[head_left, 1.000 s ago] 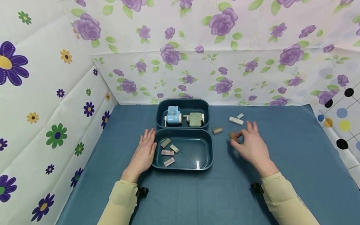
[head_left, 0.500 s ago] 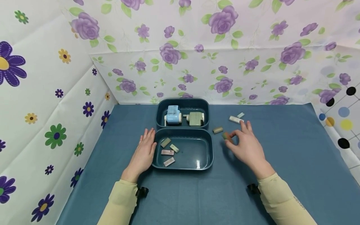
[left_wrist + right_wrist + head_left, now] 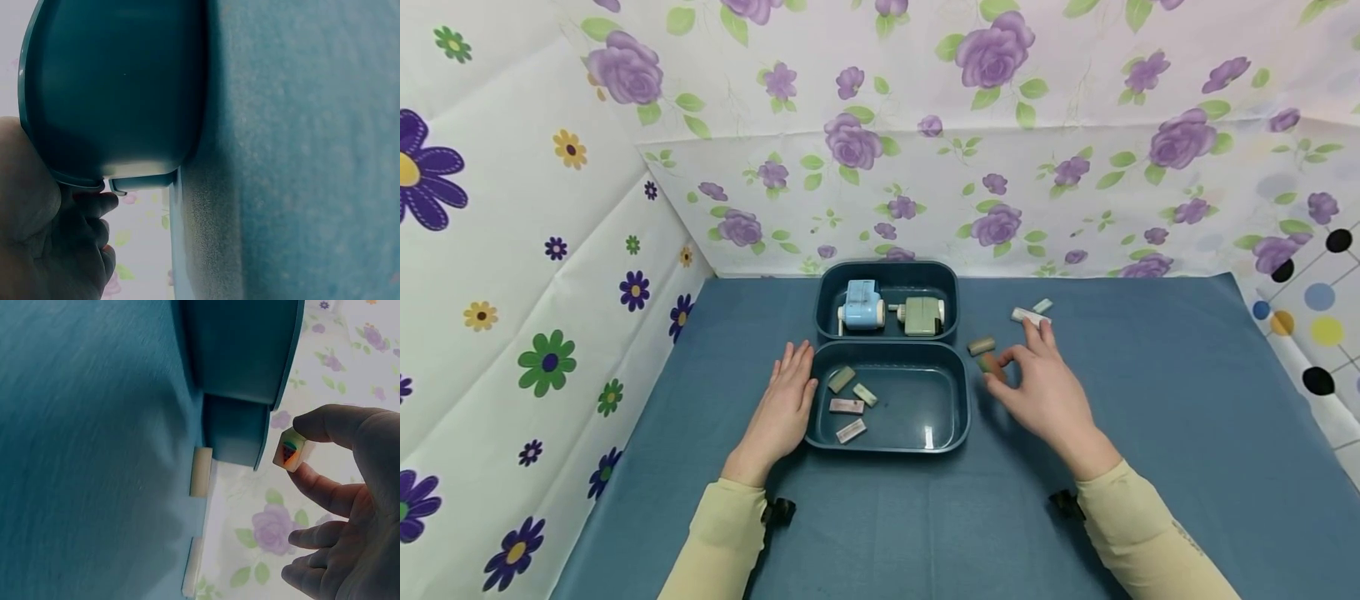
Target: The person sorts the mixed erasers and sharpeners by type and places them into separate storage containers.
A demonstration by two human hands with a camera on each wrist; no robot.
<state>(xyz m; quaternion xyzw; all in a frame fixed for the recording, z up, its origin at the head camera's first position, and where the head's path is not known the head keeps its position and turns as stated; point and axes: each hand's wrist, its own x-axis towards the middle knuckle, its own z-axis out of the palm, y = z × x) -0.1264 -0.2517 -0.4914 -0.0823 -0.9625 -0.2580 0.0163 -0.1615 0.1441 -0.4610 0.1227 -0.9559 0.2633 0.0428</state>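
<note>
Blue cloth-covered table (image 3: 1150,433). Near dark-blue tray (image 3: 951,417) holds four erasers. My left hand (image 3: 784,406) lies flat, fingers straight, against its left wall. My right hand (image 3: 1047,392) pinches a small eraser (image 3: 289,450) between thumb and forefinger, lifted just right of the tray, near a tan eraser (image 3: 981,345).

Bits around my blue mat (image 3: 1150,433)

I see two sharpeners, blue (image 3: 861,307) and green (image 3: 921,317), in the far tray (image 3: 887,271). Three loose erasers lie on the mat: a tan one (image 3: 981,345) and two white ones (image 3: 1025,315) (image 3: 1042,305). Floral sheets (image 3: 1000,125) back it all.
</note>
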